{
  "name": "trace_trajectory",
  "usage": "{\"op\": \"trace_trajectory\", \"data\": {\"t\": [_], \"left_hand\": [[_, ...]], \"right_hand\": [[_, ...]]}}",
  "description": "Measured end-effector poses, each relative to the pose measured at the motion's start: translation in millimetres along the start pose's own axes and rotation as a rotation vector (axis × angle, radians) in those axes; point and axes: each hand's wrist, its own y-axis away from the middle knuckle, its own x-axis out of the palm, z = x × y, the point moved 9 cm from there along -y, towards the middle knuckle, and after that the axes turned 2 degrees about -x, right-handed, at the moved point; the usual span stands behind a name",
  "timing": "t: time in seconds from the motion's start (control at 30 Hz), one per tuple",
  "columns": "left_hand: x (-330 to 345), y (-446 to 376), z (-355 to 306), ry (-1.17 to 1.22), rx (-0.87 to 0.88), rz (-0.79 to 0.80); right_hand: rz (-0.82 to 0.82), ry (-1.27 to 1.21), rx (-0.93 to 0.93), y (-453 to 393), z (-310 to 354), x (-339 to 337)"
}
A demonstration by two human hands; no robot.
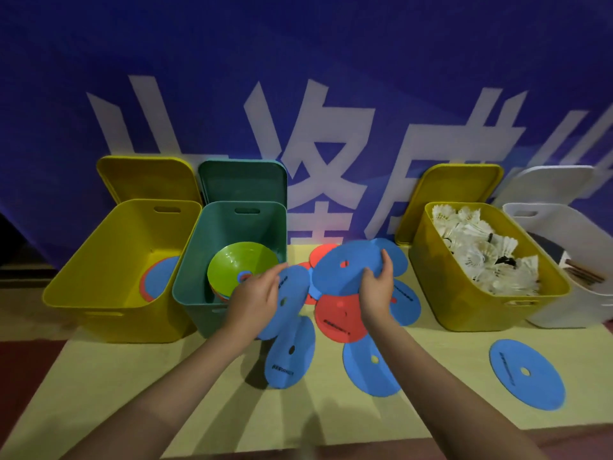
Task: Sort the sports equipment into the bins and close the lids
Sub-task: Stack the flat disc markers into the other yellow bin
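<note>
My right hand grips a flat blue disc, lifted above a heap of blue and red discs on the yellow mat. My left hand holds another blue disc by its edge, just right of the green bin. That green bin holds stacked cones, a lime-green one on top. The left yellow bin has a blue and a red disc at the bottom. Shuttlecocks fill the right yellow bin. All lids lean open behind the bins.
A white bin stands at the far right with dark items inside. Loose blue discs lie on the mat: one lone disc at right, others in front of the heap. A blue banner wall rises behind the bins.
</note>
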Motion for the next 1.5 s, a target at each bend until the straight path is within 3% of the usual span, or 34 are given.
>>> {"op": "trace_trajectory", "data": {"t": [0.2,0.37,0.6,0.8,1.03,1.37,1.5], "left_hand": [[-45.9,-59.9,10.4,0.306,-0.213,-0.19],[-81.8,-94.2,58.5,0.511,-0.41,-0.325],[-146.2,-120.6,145.8,0.789,-0.664,-0.557],[-186.5,-109.7,221.4,0.985,-0.819,-0.64],[-189.6,-82.6,286.7,1.083,-0.921,-0.518],[-146.0,-54.7,366.8,1.046,-1.063,-0.179],[-110.3,-57.3,398.6,1.034,-1.112,-0.113]], "right_hand": [[-0.014,-0.148,-0.12,-25.8,81.0,23.2],[0.095,-0.183,-0.136,-36.1,121.2,72.0],[0.231,-0.259,-0.061,-33.0,137.8,190.0],[0.302,-0.33,0.102,5.4,109.9,287.6],[0.302,-0.355,0.302,53.4,57.5,356.6],[0.2,-0.149,0.141,59.8,40.9,376.0],[0.046,-0.231,0.217,57.7,18.5,369.7]]}}
